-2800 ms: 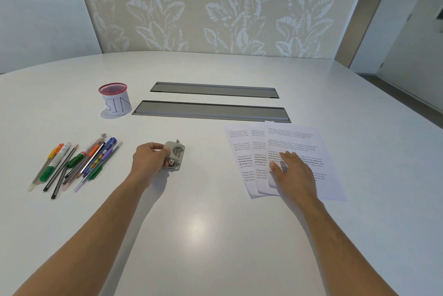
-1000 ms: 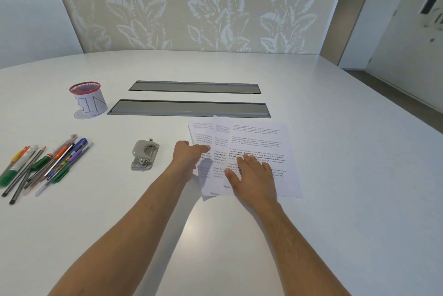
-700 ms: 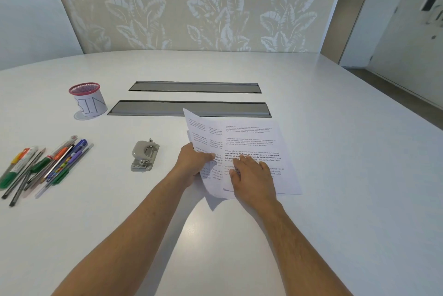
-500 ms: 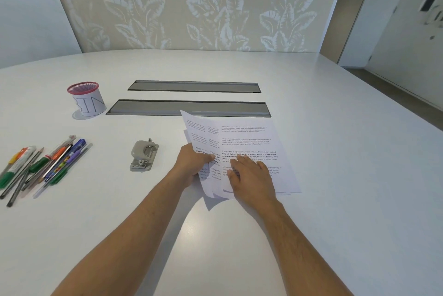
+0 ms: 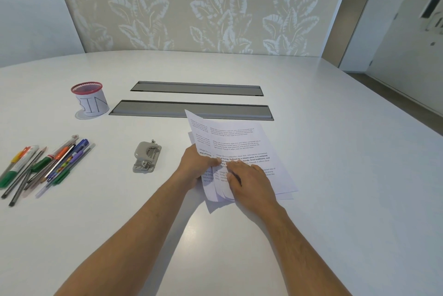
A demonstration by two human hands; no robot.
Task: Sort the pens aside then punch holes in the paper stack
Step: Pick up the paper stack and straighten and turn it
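Several printed white paper sheets [image 5: 242, 142] lie overlapped at the table's centre. My left hand [image 5: 195, 164] pinches their left edge, which is lifted and curled off the table. My right hand [image 5: 249, 182] lies on top of the sheets near their front edge, fingers spread and pressing down. A small grey hole punch [image 5: 146, 156] sits on the table to the left of the papers, untouched. Several pens, markers and pencils [image 5: 45, 164] are bunched together at the far left.
A red-rimmed mesh cup labelled BIN [image 5: 90, 100] stands at the back left. Two grey cable hatches [image 5: 191, 110] are set into the white table [image 5: 335, 176] just behind the papers. A patterned wall panel rises beyond the table.
My left hand let go of the hole punch, crossed to the papers and took their left edge, lifting it. The spread sheets have been drawn closer together under my right hand.
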